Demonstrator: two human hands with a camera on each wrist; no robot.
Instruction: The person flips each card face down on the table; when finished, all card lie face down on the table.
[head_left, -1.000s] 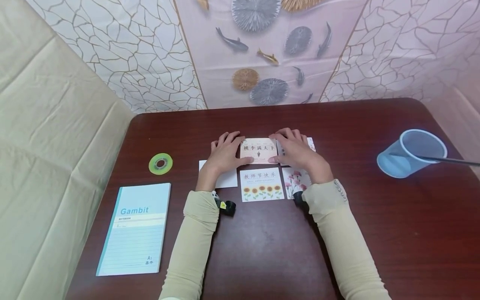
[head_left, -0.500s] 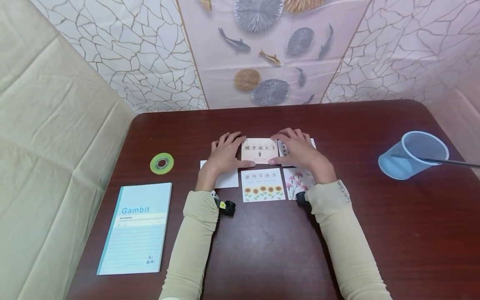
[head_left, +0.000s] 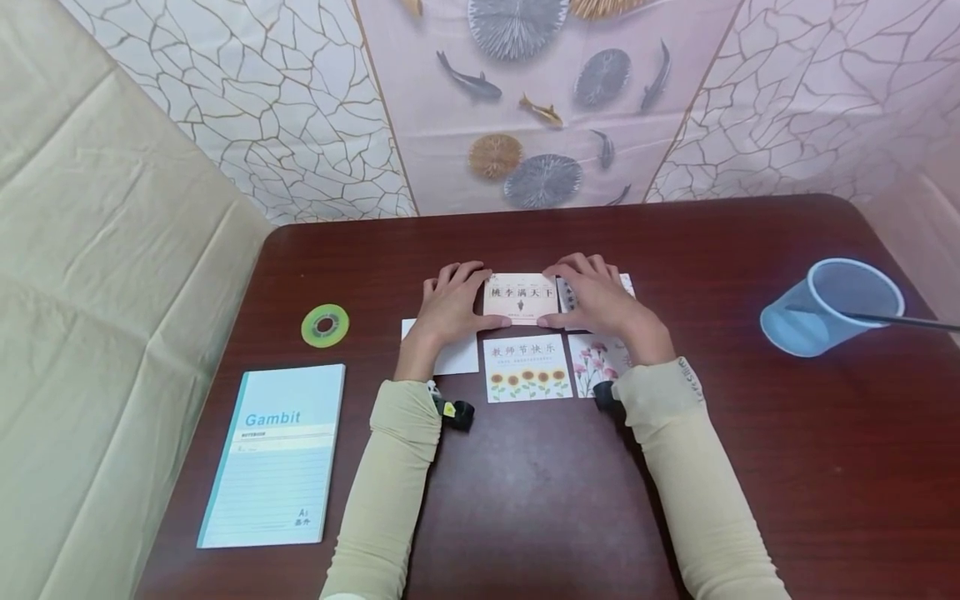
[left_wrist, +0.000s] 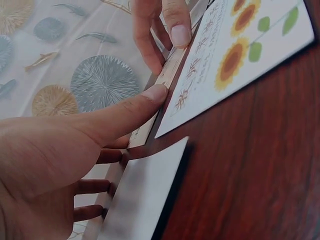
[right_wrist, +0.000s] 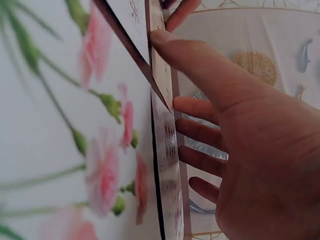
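On the table, a pale pink greeting card (head_left: pixel 521 302) with a row of dark Chinese characters lies between the two hands. My left hand (head_left: pixel 448 310) holds its left end, index fingertip at the upper corner and thumb at the lower one. At the right end, my right hand (head_left: pixel 600 304) does the same in mirror image. The left wrist view shows the left thumb (left_wrist: pixel 156 93) on the card's near edge. Just below is a sunflower card (head_left: pixel 528 379). A pink-flower card (head_left: pixel 591 362) and a plain white card (head_left: pixel 459 358) flank it, each partly covered.
Another printed card (head_left: pixel 626 285) lies mostly hidden under the right hand. At left are a green tape roll (head_left: pixel 309 326) and a Gambit notebook (head_left: pixel 272 467). A translucent blue cup (head_left: pixel 798 321) with a dark stick (head_left: pixel 911 321) lies tilted at right.
Both hands stay at the ends of the pink card, with hardly any movement. The whole head view shifts slightly.
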